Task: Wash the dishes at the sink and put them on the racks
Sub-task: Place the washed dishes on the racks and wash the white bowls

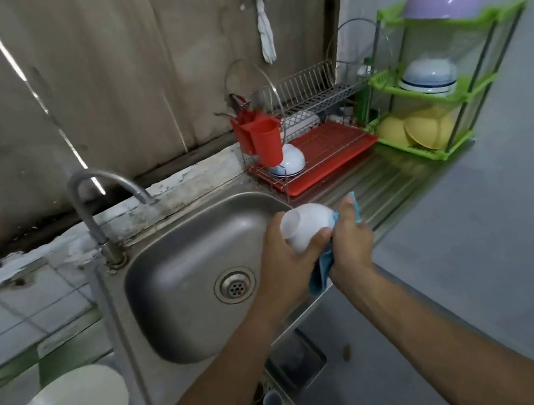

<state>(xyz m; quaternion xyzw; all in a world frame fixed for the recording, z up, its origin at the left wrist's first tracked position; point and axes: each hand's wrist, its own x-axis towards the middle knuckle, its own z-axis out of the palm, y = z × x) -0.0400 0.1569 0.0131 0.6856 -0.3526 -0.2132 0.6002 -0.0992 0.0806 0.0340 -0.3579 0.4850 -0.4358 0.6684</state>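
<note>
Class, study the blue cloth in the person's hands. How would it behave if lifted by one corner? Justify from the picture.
Probably floppy: the cloth droops in folds below the right hand. Likely light, since it looks thin and bends against the bowl. Unlikely to roll or break; it should simply hang limp.

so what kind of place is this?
Likely a small home kitchen. A steel sink with a curved tap, a wire dish rack on a red tray beside it, and a green shelf stacked with bowls. The left hand holds a white bowl while the right hand presses a blue cloth to it.
</note>
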